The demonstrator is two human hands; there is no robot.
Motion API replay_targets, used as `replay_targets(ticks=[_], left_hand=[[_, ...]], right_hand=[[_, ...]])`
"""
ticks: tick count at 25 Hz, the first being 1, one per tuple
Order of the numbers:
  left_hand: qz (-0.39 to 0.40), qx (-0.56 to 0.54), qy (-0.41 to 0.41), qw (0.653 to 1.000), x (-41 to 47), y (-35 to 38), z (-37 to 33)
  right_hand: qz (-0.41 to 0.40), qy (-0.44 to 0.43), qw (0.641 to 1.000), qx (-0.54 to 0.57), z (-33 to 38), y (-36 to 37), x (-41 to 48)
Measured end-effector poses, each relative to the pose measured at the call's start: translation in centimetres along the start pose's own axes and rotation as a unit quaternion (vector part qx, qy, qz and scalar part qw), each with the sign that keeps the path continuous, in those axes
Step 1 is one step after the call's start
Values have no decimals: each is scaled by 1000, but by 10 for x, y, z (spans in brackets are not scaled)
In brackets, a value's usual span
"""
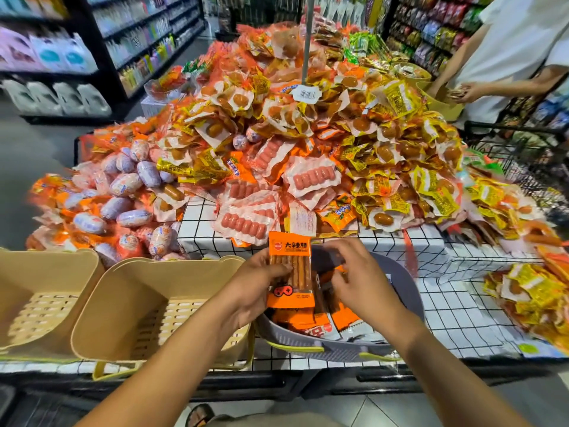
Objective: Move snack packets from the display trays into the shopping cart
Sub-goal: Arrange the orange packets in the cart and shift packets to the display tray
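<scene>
The left hand (pixel 261 285) grips an orange snack packet (pixel 291 272) upright just above the grey basket (pixel 338 349), fingers curled round its edge. The right hand (pixel 357 272) curls down among the packets there, but I cannot tell whether it grips one. Best to hold at mid-packet and lift straight up, clear of the rim, so that nothing snags.

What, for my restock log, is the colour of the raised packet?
The packet in the left hand is orange with a clear window; head view.
</scene>
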State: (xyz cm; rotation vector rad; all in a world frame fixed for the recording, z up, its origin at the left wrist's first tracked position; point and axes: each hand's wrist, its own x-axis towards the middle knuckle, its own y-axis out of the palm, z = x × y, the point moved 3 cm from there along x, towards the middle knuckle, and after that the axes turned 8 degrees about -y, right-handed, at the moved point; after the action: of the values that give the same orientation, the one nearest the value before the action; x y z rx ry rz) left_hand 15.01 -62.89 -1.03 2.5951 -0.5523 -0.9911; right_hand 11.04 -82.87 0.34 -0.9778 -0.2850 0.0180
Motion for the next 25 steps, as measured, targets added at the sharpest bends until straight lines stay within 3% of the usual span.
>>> replay_targets(ticks=[1, 3, 5, 12, 14, 18, 22, 25], left_hand=[[-15, 9, 6, 1000, 0, -3, 1], [-31, 12, 11, 999, -3, -10, 1], [-33, 5, 13, 999, -7, -13, 2], [-19, -14, -8, 1000, -9, -23, -2], [-5, -8, -20, 1000, -9, -24, -1], [47, -36, -43, 997, -11, -22, -3], [73, -74, -25, 994, -19, -21, -4], [-18, -47, 46, 998, -14, -37, -2]], right_hand=[[12, 63, 996, -60, -14, 3, -1], [111, 158, 957, -218, -34, 13, -2], [167, 181, 931, -269, -43, 20, -4], [163, 238, 950, -118, -63, -16, 1], [128, 201, 971, -15, -51, -33, 8], [-10, -16, 994, 111, 28, -41, 23], [23, -163, 984, 73, 59, 2, 19], [30, -169, 980, 103, 49, 16, 19]])
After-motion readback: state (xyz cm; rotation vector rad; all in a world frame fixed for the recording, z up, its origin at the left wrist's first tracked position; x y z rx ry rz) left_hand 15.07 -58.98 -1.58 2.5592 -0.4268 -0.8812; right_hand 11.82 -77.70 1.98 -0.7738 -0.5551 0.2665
